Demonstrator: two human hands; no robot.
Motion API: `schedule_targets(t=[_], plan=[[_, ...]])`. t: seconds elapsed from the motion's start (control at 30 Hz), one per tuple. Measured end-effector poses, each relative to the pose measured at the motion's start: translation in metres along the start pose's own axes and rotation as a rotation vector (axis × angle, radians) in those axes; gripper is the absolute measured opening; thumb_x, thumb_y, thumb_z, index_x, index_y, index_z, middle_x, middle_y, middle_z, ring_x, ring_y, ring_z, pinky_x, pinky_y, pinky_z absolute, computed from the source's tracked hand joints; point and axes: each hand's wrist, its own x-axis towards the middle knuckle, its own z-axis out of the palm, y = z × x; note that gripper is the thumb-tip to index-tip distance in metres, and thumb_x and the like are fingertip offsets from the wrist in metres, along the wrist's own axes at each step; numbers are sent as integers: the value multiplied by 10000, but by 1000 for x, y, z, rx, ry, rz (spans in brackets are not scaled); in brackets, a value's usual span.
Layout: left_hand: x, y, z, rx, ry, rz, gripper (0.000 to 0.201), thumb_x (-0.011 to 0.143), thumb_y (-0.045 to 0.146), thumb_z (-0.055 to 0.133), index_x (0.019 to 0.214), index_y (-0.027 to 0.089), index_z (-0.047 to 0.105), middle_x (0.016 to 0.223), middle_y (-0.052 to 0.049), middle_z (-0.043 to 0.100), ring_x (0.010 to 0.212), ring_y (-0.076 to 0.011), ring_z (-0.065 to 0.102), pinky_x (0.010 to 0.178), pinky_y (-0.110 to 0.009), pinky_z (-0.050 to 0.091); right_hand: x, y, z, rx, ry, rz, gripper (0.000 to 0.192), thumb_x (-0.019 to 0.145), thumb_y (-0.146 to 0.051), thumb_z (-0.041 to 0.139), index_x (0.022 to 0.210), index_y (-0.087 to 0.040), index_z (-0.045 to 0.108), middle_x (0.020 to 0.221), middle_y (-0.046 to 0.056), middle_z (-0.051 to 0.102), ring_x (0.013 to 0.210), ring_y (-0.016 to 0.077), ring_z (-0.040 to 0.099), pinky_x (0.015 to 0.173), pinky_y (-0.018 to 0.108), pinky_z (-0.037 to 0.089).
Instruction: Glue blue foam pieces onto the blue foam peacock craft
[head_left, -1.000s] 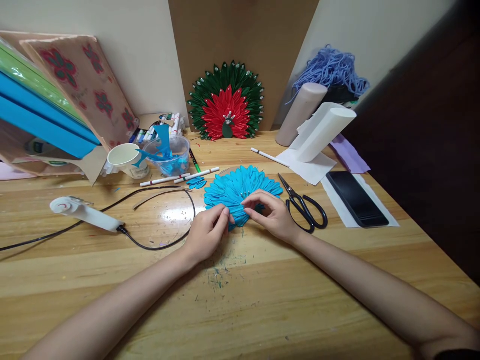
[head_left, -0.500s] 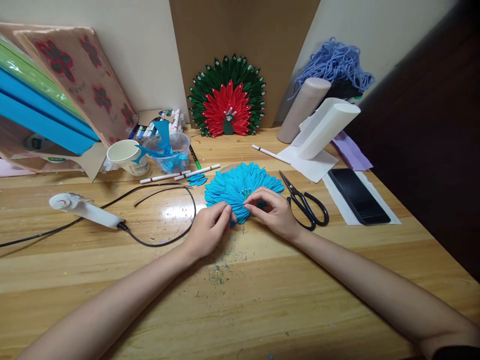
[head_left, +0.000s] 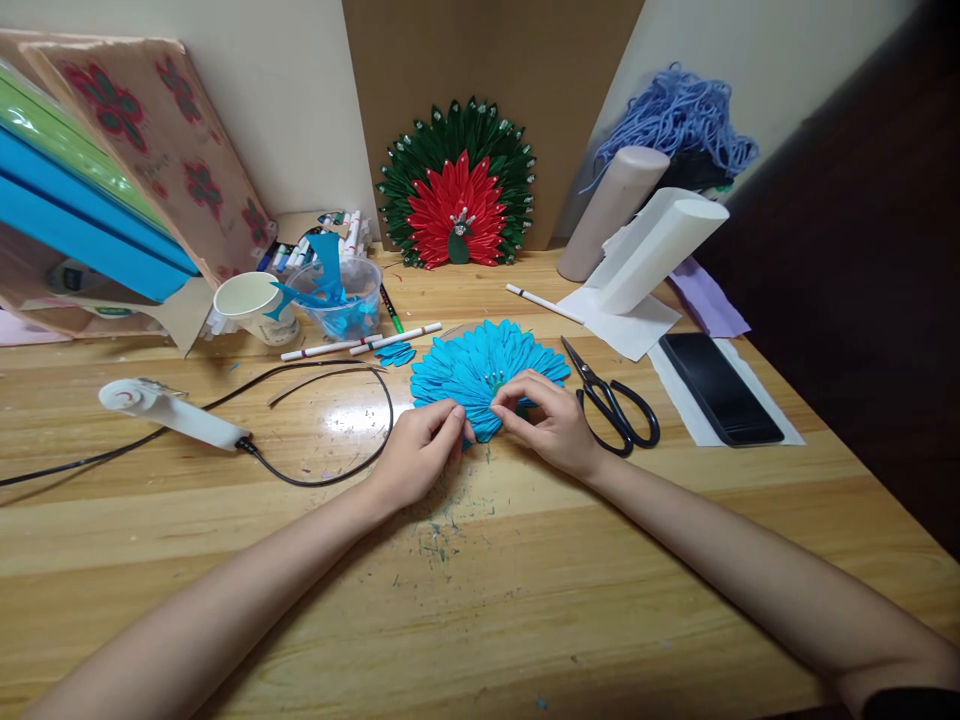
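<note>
A blue fan of folded petals [head_left: 480, 365] lies flat on the wooden table [head_left: 525, 590], just past both hands. My left hand [head_left: 416, 455] pinches the fan's near lower edge with thumb and fingers. My right hand [head_left: 547, 425] rests on the fan's lower right side, its fingertips pressing near the centre. Part of the fan's near edge is hidden under my fingers. A finished red and green peacock fan [head_left: 457, 200] leans against the brown board at the back.
Black scissors [head_left: 615, 405] lie right of my right hand, a phone [head_left: 720, 390] beyond them. A white glue gun [head_left: 165, 415] with a black cord lies at left. Further back stand a paper cup [head_left: 251, 305], a plastic bowl [head_left: 337, 295], pens [head_left: 394, 340], rolls [head_left: 652, 250] and blue yarn [head_left: 675, 120].
The view has tilted slightly, so everything sits a little higher. Both hands stay on the blue fan with only small finger shifts.
</note>
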Motion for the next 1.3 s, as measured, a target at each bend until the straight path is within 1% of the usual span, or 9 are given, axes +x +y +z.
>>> schedule_targets(t=[0.13,0.27,0.37,0.57,0.77,0.93,1.17,1.3], plan=[[1,-1,0,-52,-15,-16,382,912,386,361,678,164,565,492,30,527,497,-108,484,548,-223,361,0,0,0,-10,-3,3,49,847,-209,563,799,-209,567,760,20,606,727,152,552,689,315,469],[2,-1,0,-109,-6,-37,378,907,391,368,678,164,566,478,34,521,475,-105,474,534,-221,365,-1,1,1,5,42,27,15,834,-224,585,832,-209,581,766,18,606,720,149,567,670,304,481],[2,0,0,-129,0,-43,377,904,391,372,674,165,568,472,35,519,469,-104,472,527,-221,364,-2,1,1,34,57,51,95,815,-237,617,902,-212,587,797,21,606,713,143,576,658,295,494],[2,0,-1,-140,-13,-50,371,901,384,374,669,165,563,474,35,520,463,-102,463,515,-219,358,-2,2,0,-2,26,-24,133,811,-201,625,943,-216,617,828,30,624,743,147,578,689,311,491],[1,0,-1,-132,-34,-38,385,905,399,367,672,166,568,477,37,521,460,-99,466,520,-217,360,-1,0,0,4,19,-24,81,824,-195,606,900,-216,624,827,38,640,785,164,592,704,326,494],[1,-1,0,-136,-36,-30,385,904,396,370,672,163,569,474,32,519,463,-101,465,513,-218,359,-1,0,1,-4,27,-39,62,830,-178,595,875,-211,621,805,33,638,769,159,591,709,322,492],[2,0,-1,-210,-40,-63,386,904,390,377,663,159,569,444,49,484,444,-88,442,516,-209,354,-2,2,1,-28,8,-100,73,818,-186,616,890,-198,608,804,37,634,745,152,583,680,310,485],[3,0,-2,-257,-65,-68,383,900,378,386,645,156,567,452,47,497,436,-81,427,509,-207,346,-2,2,1,-60,12,-135,67,823,-177,609,886,-198,598,785,35,633,733,153,576,675,312,480]])
